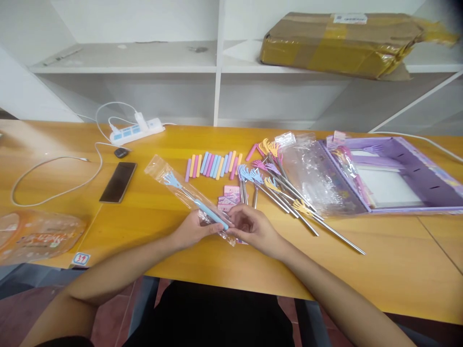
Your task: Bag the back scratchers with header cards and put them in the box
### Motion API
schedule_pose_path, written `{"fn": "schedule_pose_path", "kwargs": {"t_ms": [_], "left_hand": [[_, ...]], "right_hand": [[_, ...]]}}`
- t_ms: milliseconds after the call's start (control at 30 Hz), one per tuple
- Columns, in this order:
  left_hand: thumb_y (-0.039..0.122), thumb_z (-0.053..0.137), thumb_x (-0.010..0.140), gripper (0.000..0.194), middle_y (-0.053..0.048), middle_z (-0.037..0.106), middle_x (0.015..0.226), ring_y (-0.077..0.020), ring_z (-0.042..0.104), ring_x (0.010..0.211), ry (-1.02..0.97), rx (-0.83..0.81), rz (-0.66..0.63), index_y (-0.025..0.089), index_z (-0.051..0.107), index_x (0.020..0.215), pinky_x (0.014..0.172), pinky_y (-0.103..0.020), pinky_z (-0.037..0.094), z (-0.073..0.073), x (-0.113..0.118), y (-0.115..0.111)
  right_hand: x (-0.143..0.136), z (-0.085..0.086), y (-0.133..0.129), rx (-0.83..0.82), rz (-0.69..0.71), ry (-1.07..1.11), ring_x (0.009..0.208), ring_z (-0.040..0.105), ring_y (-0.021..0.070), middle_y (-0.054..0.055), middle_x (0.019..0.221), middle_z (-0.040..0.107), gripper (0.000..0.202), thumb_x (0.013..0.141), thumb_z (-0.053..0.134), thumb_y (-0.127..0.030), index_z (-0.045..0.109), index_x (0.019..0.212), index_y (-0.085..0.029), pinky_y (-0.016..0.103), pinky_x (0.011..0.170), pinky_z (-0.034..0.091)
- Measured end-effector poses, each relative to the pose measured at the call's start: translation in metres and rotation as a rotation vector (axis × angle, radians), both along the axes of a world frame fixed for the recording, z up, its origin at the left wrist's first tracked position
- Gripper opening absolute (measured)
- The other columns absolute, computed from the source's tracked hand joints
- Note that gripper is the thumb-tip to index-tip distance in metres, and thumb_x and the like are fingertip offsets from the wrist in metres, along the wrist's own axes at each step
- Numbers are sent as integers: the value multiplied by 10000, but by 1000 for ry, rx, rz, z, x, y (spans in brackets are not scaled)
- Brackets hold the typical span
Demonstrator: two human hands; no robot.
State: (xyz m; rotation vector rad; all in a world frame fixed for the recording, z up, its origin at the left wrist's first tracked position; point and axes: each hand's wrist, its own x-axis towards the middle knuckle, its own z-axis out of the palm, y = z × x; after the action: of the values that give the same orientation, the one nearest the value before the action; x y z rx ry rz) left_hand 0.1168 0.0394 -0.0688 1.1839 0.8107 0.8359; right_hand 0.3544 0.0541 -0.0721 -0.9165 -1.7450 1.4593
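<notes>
A blue back scratcher (210,213) with a hand-shaped head lies inside a clear plastic bag (159,166), held low over the table. My left hand (193,229) is closed on its handle end through the plastic, thumb on top. My right hand (255,229) pinches the bag at that same end, its fingers partly hidden. Behind my right hand are pink printed cards (229,196). Further back lies a row of pastel handle tubes (213,165). To the right, metal rods with colored hand-shaped heads (282,190) are heaped.
A purple box (408,209) and clear plastic bags (314,168) lie at the right. At left are a phone (118,183), a power strip (137,131), a white cable (54,159) and an orange-printed bag (39,236). A taped carton (325,43) rests on the shelf.
</notes>
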Motion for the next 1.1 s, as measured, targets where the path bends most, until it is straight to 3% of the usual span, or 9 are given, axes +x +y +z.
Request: {"fn": "schedule_pose_path", "kwargs": {"t_ms": [133, 233, 300, 367, 467, 567, 733, 833, 1100], "left_hand": [[438, 855, 900, 335, -103, 818, 1038, -229, 776, 950, 47, -4, -5, 158, 801, 1077, 871, -313, 609, -1, 0, 0], [440, 821, 935, 320, -93, 802, 997, -218, 777, 870, -44, -56, -16, 157, 765, 1074, 839, -341, 628, 3, -3, 2], [427, 820, 938, 306, -87, 788, 993, -215, 777, 818, -152, -123, 2, 165, 714, 1056, 792, -362, 646, 8, -6, 5], [409, 822, 937, 304, -77, 769, 972, -202, 765, 775, -221, -182, 13, 170, 668, 1045, 729, -345, 647, 12, -9, 8], [409, 815, 944, 325, -55, 736, 946, -178, 742, 734, -208, -196, 1, 175, 638, 1084, 671, -302, 623, 13, -10, 9], [454, 799, 953, 370, -45, 719, 962, -170, 723, 710, -138, -118, -12, 186, 616, 1130, 668, -305, 610, 8, -9, 8], [509, 723, 1001, 349, -10, 644, 816, -144, 624, 704, 21, -16, -153, 178, 637, 1074, 677, -274, 549, 3, -5, 1], [488, 702, 1016, 315, -25, 634, 880, -154, 616, 790, 28, 6, -233, 185, 650, 1087, 693, -265, 538, 2, -3, -2], [550, 712, 986, 385, -65, 674, 957, -174, 630, 794, -14, 2, -256, 180, 691, 1091, 723, -303, 543, 6, -4, -1]], "right_hand": [[-1, 1, -2, 109, 21, -53, 753, 632, 149, 24, 920, 680, 306, 975, 779, -451, 645, 1146, -234, 264, 635, 526], [4, 4, -1, 135, 59, -30, 812, 659, 171, 40, 990, 677, 294, 1048, 683, -408, 589, 1282, -256, 281, 661, 562], [9, 4, 2, 262, 81, -30, 881, 672, 176, 71, 1119, 650, 254, 1109, 543, -300, 561, 1361, -277, 314, 739, 599], [14, 3, 5, 445, 110, -59, 944, 669, 179, 99, 1233, 595, 348, 1111, 438, -176, 564, 1411, -298, 350, 821, 617], [17, 1, 6, 665, 109, -129, 1055, 663, 212, 122, 1293, 547, 476, 1058, 504, -103, 570, 1478, -315, 372, 869, 628], [16, 0, 3, 801, 77, -149, 1146, 660, 244, 122, 1286, 581, 405, 1018, 650, -126, 668, 1377, -312, 388, 918, 623], [13, 6, -1, 848, 22, -79, 1048, 709, 226, 82, 1133, 725, 260, 1024, 670, -155, 713, 1237, -297, 385, 908, 598], [10, 7, 0, 832, -5, -72, 985, 721, 229, 85, 1064, 753, 210, 1031, 650, -170, 694, 1206, -276, 387, 842, 598], [3, 1, 3, 836, -32, -126, 852, 685, 205, 58, 919, 739, 76, 1015, 698, -190, 676, 1049, -254, 346, 741, 541]]}}
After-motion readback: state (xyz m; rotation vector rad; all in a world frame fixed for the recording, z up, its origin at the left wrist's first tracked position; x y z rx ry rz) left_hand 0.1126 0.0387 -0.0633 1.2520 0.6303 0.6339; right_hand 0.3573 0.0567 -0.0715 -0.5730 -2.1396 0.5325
